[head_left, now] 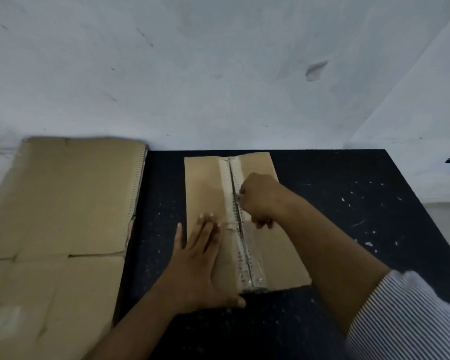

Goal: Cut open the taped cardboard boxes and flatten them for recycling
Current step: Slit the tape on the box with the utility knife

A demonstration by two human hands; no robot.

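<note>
**Seam cut in progress on second box**

While the left hand [198,258] lies flat with fingers spread on the left flap of the cardboard box [278,258], the right hand [260,201] is fisted at the centre seam, about midway along its length. The fist is clamped on something small and pale at the seam, presumably a cutter, though the blade is too blurred to confirm.

Position: the box sits on the black speckled mat [348,203], roughly central, with its far end near the white wall [218,74]. The left thumb wraps the near edge of the box.

Orientation: the long axis of the box runs away from the person, near end slightly right of the far end. The tape strip [225,183] runs along that same axis, straddling the dark gap between the two top flaps.

Progress, as judged from this view:
- Done: one flattened box [63,203] lies to the left, partly off the mat, flaps folded out, crease lines visible.
- In hand: the seam tape on the present box. A dark line shows along the whole seam; whether the tape is cut through past the fist or before it cannot be told.
- Left: finish the slit, open the flaps, deal with any end or bottom tape (not visible), collapse the box flat.

No further boxes are in view.
</note>
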